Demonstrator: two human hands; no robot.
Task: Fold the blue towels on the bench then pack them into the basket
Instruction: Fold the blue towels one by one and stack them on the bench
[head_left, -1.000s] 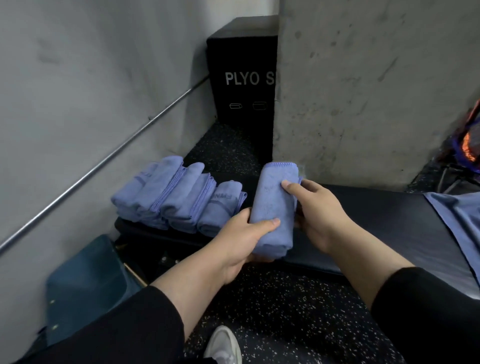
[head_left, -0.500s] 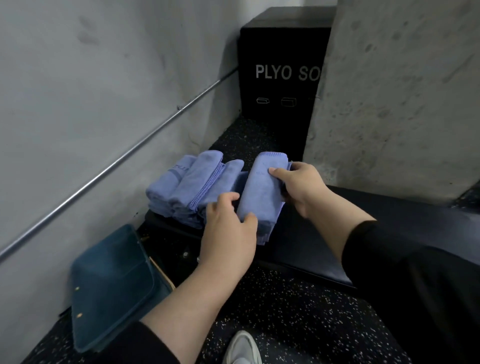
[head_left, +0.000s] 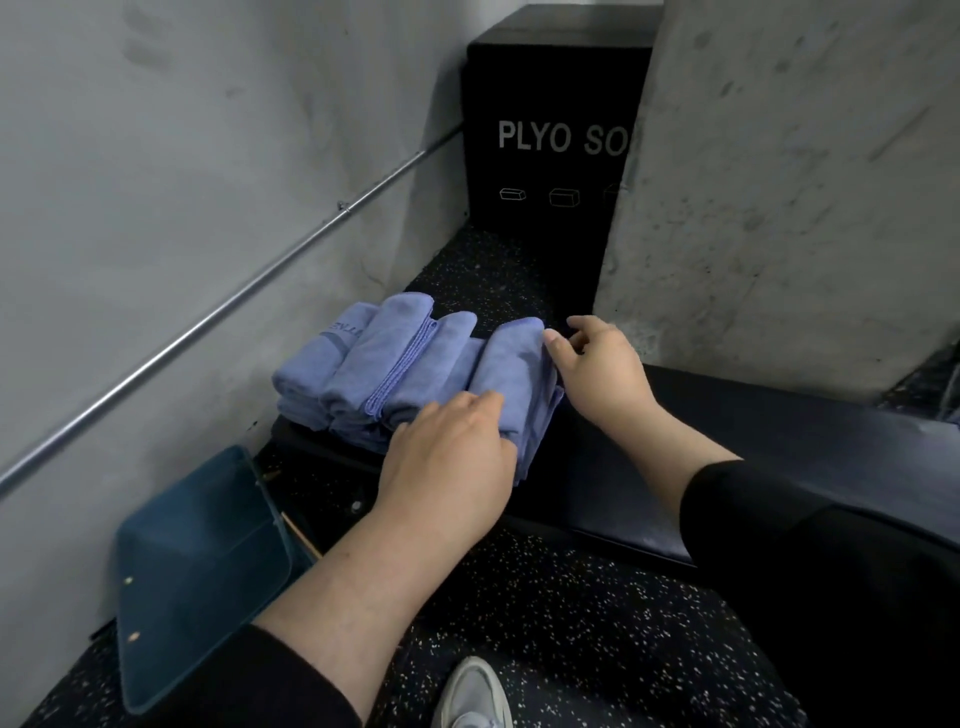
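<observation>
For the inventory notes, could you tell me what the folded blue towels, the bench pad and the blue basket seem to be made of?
Folded blue towels: soft matte cloth, probably microfibre, with stitched edges. Black bench pad: likely vinyl or leather, smooth with a slight sheen. Blue basket: looks like stiff felt or fabric with small metal rivets, though uncertain.

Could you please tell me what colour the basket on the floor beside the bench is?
The basket is dark teal blue; the head view shows it.

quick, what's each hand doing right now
left hand: open, palm resting on the rightmost folded towel
right hand: open, fingertips at that towel's far edge, gripping nothing
</observation>
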